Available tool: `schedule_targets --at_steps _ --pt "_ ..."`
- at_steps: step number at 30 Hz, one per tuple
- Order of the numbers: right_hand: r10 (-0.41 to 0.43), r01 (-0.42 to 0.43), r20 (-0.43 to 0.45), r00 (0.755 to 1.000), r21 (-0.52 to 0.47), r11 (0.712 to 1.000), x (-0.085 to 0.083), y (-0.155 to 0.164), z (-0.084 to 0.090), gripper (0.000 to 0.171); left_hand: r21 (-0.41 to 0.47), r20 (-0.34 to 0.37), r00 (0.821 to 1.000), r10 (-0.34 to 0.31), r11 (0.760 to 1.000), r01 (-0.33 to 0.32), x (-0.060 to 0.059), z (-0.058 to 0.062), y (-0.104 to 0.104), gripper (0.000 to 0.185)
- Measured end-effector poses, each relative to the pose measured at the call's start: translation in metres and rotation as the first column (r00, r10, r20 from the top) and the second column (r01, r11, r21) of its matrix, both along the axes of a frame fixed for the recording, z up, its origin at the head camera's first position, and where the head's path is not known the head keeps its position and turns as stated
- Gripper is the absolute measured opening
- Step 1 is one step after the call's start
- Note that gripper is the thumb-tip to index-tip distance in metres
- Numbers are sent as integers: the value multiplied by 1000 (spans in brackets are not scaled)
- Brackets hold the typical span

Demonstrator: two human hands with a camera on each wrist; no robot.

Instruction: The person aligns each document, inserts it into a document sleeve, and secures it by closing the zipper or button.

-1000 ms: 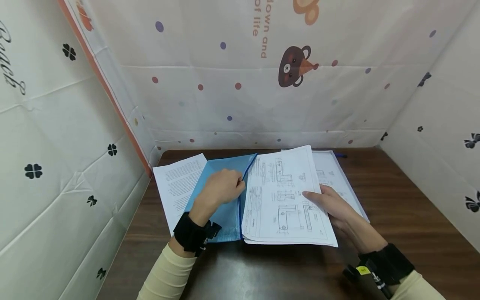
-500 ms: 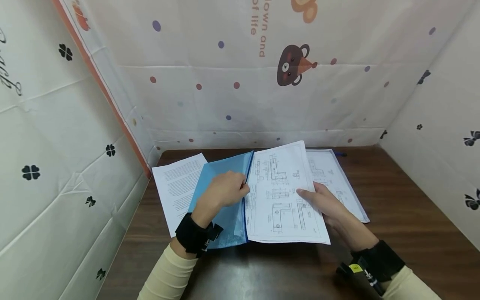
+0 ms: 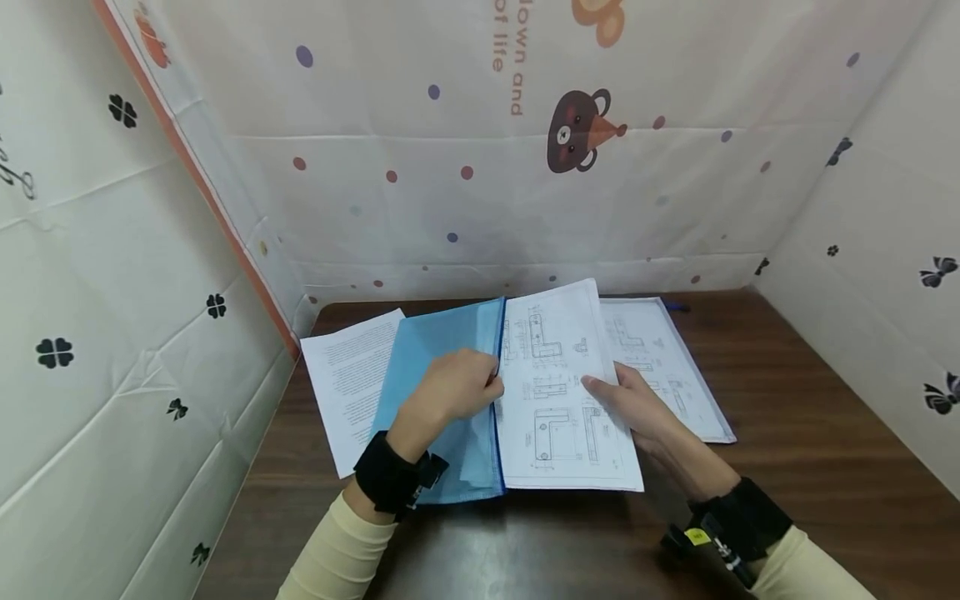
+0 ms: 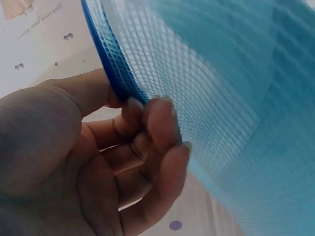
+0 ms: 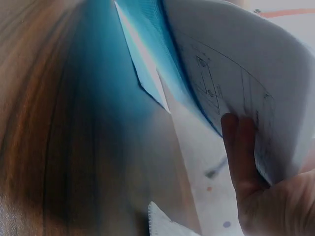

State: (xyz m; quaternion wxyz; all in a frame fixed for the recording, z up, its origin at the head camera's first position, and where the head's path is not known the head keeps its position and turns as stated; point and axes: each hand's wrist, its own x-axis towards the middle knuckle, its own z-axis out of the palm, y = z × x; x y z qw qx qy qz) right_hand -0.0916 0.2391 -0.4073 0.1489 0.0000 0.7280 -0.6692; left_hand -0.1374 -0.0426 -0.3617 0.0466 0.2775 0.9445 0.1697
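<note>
On the dark wooden surface [image 3: 810,433], your left hand [image 3: 453,387] pinches the blue mesh zip pouch [image 3: 435,350] open; your right hand [image 3: 633,404] grips the white drawing sheets [image 3: 558,375], part-inserted. Next, slide them fully inside.

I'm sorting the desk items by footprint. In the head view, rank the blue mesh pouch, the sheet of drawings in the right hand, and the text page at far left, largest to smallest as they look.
1. Sheet of drawings and blue mesh pouch: alike, unranked.
2. Text page: smallest, partly hidden under the pouch.

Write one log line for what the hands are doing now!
left hand: pinches blue mesh folder edge | right hand: holds drawing sheets
</note>
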Motion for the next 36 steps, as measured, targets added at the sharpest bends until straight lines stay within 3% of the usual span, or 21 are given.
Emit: schedule_targets --at_steps 7,10,17,28,36 --pt "-30 30 11 999 -16 999 -2 -10 -6 49 52 -11 1000 0 999 1 3 -1 5 31" --pt "-4 4 22 1000 -34 999 -3 -14 -8 48 68 -4 1000 -7 998 8 3 0 6 33" --pt "53 -52 24 998 -27 998 -4 -22 -7 49 117 -25 998 55 992 -52 2 1 4 38" --pt "114 -108 71 991 -78 991 -5 -29 -4 49 97 -45 997 57 994 -53 1 0 6 36" --pt "121 -113 68 990 -103 988 -8 -31 -2 49 72 -13 1000 3 997 -2 4 -1 10 32"
